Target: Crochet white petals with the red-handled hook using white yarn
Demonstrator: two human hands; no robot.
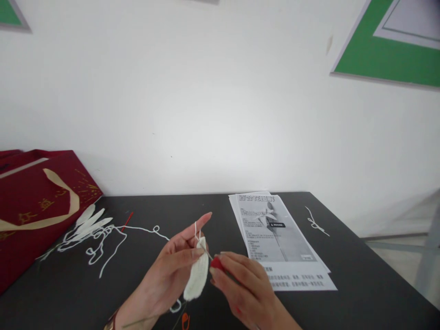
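Between thumb and fingers, my left hand [175,261] pinches a white crocheted petal [197,277] by its upper end. White yarn [195,229] loops over its raised index finger. My right hand [242,284] is closed round the red handle of a crochet hook [216,263], whose thin metal shaft reaches the petal's top edge. Exactly how the tip sits in the stitches is too small to tell. Below the petal an orange stitch marker [185,321] shows, with a thin dark strand near it.
Several finished white petals [87,222] with loose yarn tails lie at left by a red stick-like item [128,221] and a dark red gift bag [41,201]. Printed pattern sheets [275,238] lie right of centre. A short yarn scrap [316,224] is near the black table's [354,270] right edge.
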